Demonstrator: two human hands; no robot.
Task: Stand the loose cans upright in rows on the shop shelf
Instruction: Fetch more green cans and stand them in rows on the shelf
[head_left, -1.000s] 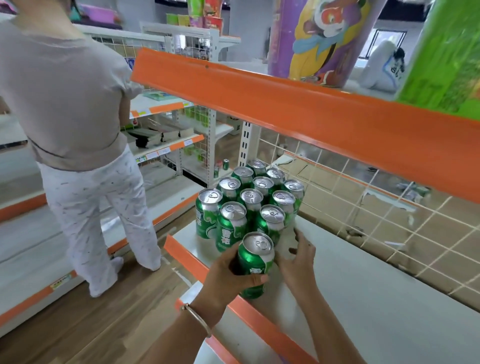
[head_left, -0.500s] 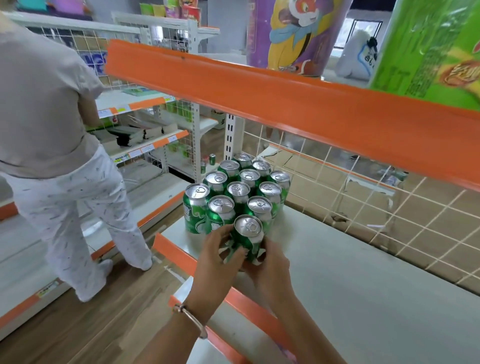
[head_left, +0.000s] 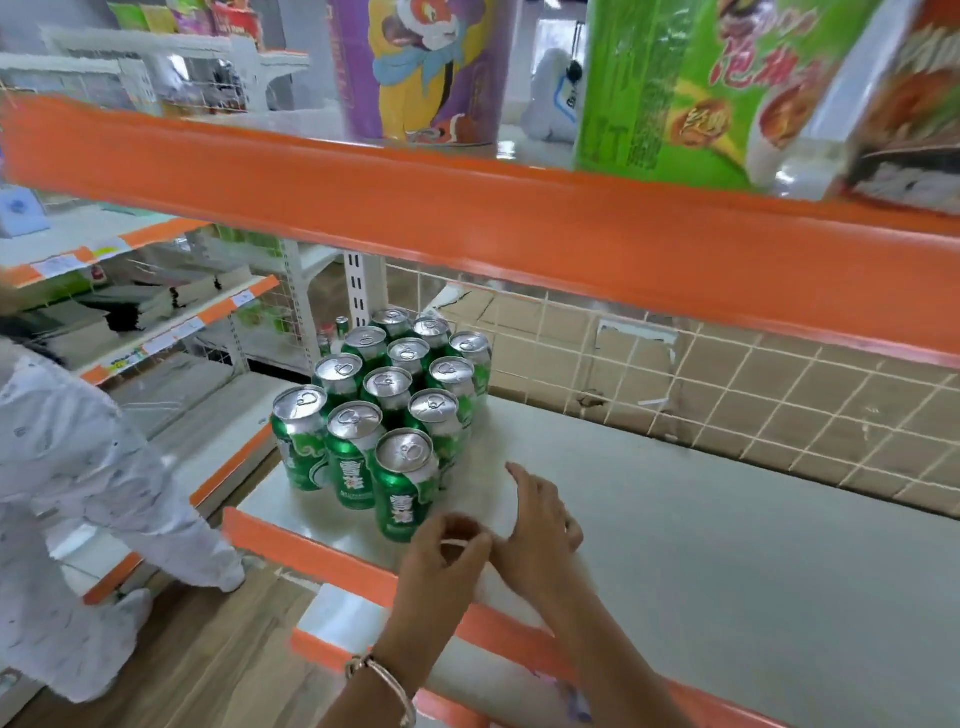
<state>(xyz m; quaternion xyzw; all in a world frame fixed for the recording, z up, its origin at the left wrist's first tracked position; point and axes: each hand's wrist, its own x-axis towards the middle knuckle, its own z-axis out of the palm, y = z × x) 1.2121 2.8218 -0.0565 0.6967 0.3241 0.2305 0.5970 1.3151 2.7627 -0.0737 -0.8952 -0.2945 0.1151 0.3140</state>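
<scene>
Change: both hands drawn back off front can
Left hand: loosely curled, empty
Right hand: fingers relaxed, empty, over shelf
Front can: upright, touching other cans, near shelf edge

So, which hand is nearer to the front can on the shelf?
Left. The left hand is close by the lower right side of the front can. The right hand is farther right, fingers stretched over the shelf.

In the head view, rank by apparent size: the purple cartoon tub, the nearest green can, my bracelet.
Largest: purple cartoon tub
Then: nearest green can
Smallest: bracelet
Apparent size only; their distances from the camera differ.
</scene>
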